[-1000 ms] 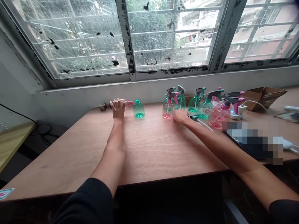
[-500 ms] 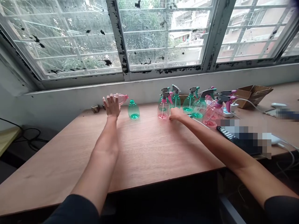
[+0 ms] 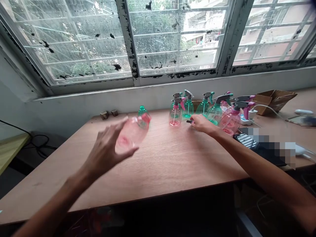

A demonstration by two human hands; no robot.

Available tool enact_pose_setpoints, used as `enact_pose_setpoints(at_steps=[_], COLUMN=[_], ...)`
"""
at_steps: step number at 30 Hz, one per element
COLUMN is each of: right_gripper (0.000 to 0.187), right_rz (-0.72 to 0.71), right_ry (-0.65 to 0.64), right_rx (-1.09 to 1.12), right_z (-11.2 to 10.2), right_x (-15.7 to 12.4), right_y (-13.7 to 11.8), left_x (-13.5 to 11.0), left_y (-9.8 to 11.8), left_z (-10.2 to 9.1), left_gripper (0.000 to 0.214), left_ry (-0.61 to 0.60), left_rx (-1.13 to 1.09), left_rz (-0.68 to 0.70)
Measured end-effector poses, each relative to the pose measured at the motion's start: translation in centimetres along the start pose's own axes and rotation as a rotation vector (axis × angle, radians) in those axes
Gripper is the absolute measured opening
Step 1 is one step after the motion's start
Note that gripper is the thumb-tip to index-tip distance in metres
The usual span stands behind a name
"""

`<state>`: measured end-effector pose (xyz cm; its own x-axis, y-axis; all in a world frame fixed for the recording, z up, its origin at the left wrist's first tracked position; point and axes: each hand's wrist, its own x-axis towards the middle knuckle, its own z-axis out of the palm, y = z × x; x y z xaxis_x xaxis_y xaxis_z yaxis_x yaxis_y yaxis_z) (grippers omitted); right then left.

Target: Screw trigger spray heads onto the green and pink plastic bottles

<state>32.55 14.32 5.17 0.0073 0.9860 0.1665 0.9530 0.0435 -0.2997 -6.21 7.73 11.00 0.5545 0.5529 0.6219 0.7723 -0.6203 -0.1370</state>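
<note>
My left hand (image 3: 108, 141) is curved around a clear pink bottle (image 3: 134, 131), thumb below and fingers above. The bottle has no spray head and is tilted, its neck pointing up and right, slightly blurred. Behind it, partly covered, stands a headless green bottle (image 3: 142, 110). My right hand (image 3: 199, 122) pinches a small dark piece (image 3: 189, 121) whose kind I cannot make out, low over the table. Just left of this hand stands a pink spray bottle (image 3: 175, 115) with a grey and pink head. A green spray bottle (image 3: 188, 107) is behind it.
More green and pink spray bottles (image 3: 230, 120) stand at the right. Beyond them are a brown cardboard box (image 3: 274, 100), a white plug with cable (image 3: 252, 114) and a dark device (image 3: 247, 140). Two small blocks (image 3: 104, 115) sit at the back left, below the window.
My left hand has brought the pink bottle nearer and lower, in front of the green bottle. My right hand has moved right, away from the pink spray bottle, and a dark piece shows in its fingers.
</note>
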Motion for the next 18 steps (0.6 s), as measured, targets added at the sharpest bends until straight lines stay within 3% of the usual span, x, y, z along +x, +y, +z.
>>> enact_pose_setpoints(at_steps=[2, 5, 7, 9, 11, 13, 18], right_gripper=[0.027, 0.034, 0.031, 0.024, 0.020, 0.018, 0.015], right_rz=[-0.055, -0.161, -0.319, -0.322, -0.248, -0.166, -0.077], right_ry=[0.079, 0.237, 0.396, 0.426, 0.584, 0.713, 0.770], right_rx=[0.067, 0.207, 0.736, 1.233, 1.557, 1.708, 1.799], right_z=[-0.7, -1.1, -1.0, -0.8, -0.7, -0.5, 0.1], right_x=[-3.2, -9.5, -13.4, -16.1, -17.2, -17.0, -15.0], right_y=[-0.7, -2.2, -3.1, -3.6, -3.5, -2.9, -1.2], left_x=[-4.1, -8.2, -9.0, -8.6, -7.7, -6.8, -6.5], left_y=[2.5, 5.7, 7.7, 9.5, 11.0, 12.0, 12.6], left_z=[-0.2, 1.3, 2.8, 4.0, 4.9, 5.2, 5.4], left_gripper=[0.085, 0.087, 0.090, 0.082, 0.083, 0.086, 0.089], left_ry=[-0.027, 0.000, 0.011, -0.037, -0.087, -0.102, -0.141], left_rx=[-0.065, -0.189, -0.359, -0.498, -0.542, -0.526, -0.446], left_rz=[-0.046, -0.169, -0.269, -0.290, -0.231, -0.169, -0.080])
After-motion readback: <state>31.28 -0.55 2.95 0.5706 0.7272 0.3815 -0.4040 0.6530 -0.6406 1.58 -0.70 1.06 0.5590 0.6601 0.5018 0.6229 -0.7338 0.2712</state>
